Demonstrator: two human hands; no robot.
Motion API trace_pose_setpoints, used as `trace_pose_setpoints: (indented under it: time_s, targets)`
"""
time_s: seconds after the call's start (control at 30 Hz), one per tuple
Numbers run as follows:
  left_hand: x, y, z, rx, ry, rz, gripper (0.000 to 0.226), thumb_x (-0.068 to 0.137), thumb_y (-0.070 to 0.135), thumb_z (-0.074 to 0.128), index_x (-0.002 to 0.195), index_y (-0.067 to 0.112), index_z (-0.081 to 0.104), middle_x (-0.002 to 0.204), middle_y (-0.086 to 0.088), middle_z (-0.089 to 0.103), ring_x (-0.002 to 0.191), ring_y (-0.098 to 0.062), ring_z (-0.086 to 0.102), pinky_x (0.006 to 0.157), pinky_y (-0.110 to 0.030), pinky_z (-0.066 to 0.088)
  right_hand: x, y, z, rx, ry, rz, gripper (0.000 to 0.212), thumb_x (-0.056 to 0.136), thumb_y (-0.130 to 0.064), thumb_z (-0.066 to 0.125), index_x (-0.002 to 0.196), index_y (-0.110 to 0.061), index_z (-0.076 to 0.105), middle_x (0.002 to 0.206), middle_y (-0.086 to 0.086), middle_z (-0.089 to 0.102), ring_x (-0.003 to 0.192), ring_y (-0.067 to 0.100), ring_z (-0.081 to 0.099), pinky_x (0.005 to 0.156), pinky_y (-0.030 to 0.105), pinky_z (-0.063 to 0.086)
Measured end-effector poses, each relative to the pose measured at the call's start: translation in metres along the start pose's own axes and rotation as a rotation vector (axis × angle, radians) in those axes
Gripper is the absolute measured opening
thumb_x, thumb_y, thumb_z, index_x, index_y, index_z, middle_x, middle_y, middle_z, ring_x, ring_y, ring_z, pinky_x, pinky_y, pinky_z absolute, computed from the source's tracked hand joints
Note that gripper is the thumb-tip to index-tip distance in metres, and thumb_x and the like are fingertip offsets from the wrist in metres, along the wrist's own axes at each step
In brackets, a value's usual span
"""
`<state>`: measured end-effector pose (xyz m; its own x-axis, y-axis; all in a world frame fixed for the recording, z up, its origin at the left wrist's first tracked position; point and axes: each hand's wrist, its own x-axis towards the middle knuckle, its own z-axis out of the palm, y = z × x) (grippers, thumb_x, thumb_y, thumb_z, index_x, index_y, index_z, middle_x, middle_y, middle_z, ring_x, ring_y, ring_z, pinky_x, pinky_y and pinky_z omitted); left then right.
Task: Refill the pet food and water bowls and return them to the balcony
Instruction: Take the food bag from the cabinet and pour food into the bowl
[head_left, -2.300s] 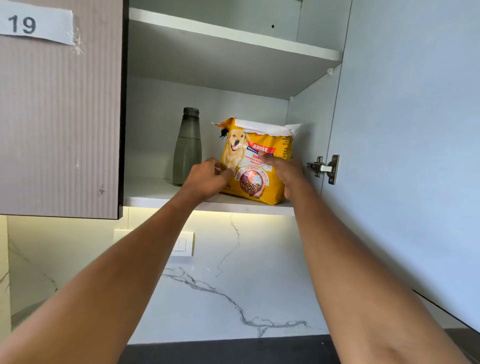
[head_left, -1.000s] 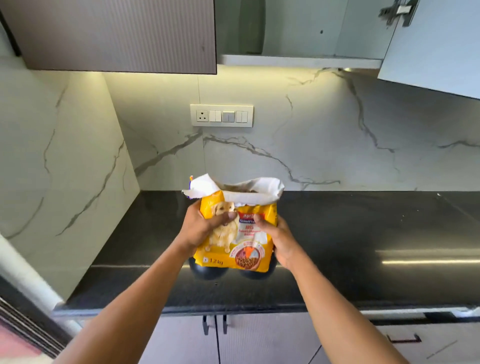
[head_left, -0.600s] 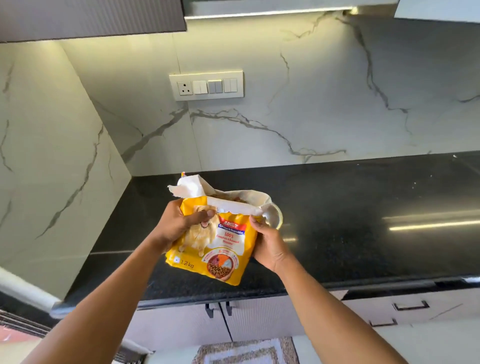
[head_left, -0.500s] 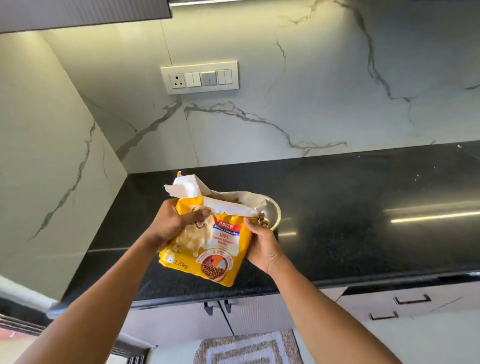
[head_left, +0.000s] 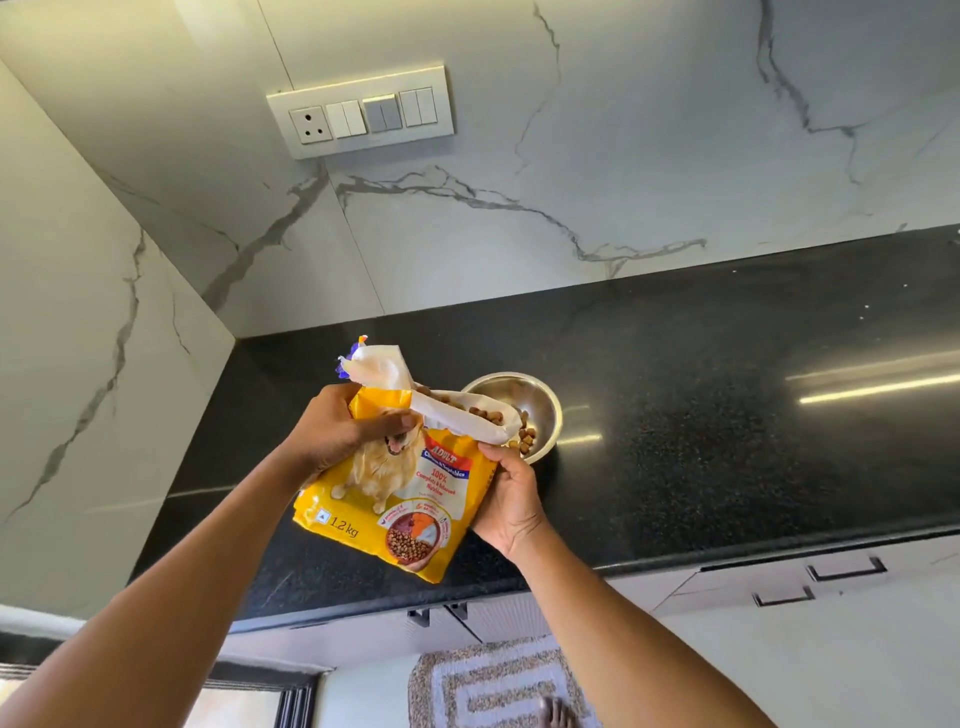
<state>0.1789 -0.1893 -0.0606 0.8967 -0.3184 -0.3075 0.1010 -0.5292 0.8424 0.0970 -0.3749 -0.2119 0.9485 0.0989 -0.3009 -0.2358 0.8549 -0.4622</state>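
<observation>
The left hand (head_left: 337, 434) grips the upper left side of the dog food bag (head_left: 410, 499), thumb laid across the printed front just below the folded-back white lip; its other fingers are hidden behind the bag. The right hand (head_left: 511, 501) cups the bag's right edge from beneath, thumb pressed on the front, fingers curled behind. I judge this split lets the left hand lift and steer while the right props the low side and meters the flow. The bag is held tilted above the black countertop (head_left: 727, 415), its long axis running from the bottom corner nearest the person up and rightward to the open mouth. That mouth points down into the steel bowl (head_left: 545, 402), overlapping its near left rim, so kibble (head_left: 525, 440) lands inside, not on the stone. Only 1 bowl shows; its floor is partly covered, so filling looks barely begun.
</observation>
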Motion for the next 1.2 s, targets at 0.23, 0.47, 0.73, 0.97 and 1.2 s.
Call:
trace_pose_setpoints:
  time_s: [0.23,0.47,0.73,0.97,1.2]
  targets:
    - [0.017,0.009,0.005,0.105,-0.022,-0.009,0.070,0.055,0.059,0.089,0.112,0.024,0.070,0.101,0.001,0.081,0.090,-0.022,0.080,0.089,-0.051,0.063,0.008,0.007,-0.008,0.058,0.059,-0.020,0.060,0.095,-0.035,0.061,0.149,-0.009,0.056,0.135,0.023,0.066,0.122,0.041,0.063,0.118,0.066,0.035]
    - [0.030,0.015,0.011,0.171,-0.023,-0.007,0.033,0.078,0.037,0.086,0.103,0.033,0.064,0.105,0.001,0.078,0.092,-0.022,0.077,0.089,-0.046,0.062,0.010,0.010,-0.011,0.076,0.084,-0.019,0.061,0.098,-0.038,0.059,0.152,-0.009,0.054,0.147,0.028,0.058,0.131,0.045,0.056,0.120,0.067,0.033]
    - [0.032,0.019,0.011,0.202,-0.032,-0.010,0.035,0.079,0.036,0.085,0.106,0.033,0.063,0.107,0.000,0.076,0.096,-0.022,0.076,0.088,-0.042,0.061,0.011,0.012,-0.014,0.094,0.070,0.000,0.059,0.097,-0.041,0.056,0.148,-0.010,0.059,0.137,0.023,0.066,0.125,0.042,0.061,0.122,0.066,0.031]
    - [0.030,0.021,0.013,0.222,-0.036,-0.023,0.034,0.079,0.037,0.085,0.105,0.033,0.063,0.106,0.000,0.077,0.094,-0.021,0.076,0.088,-0.043,0.062,0.010,0.013,-0.013,0.102,0.060,0.005,0.053,0.098,-0.044,0.054,0.139,-0.012,0.066,0.133,0.023,0.069,0.121,0.041,0.064,0.120,0.067,0.033]
    - [0.027,0.024,0.015,0.248,-0.026,-0.042,0.035,0.079,0.037,0.084,0.107,0.031,0.063,0.105,0.001,0.075,0.093,-0.021,0.075,0.086,-0.041,0.061,0.008,0.016,-0.012,0.099,0.067,0.007,0.056,0.097,-0.046,0.054,0.141,-0.013,0.064,0.134,0.023,0.068,0.124,0.042,0.062,0.121,0.067,0.032]
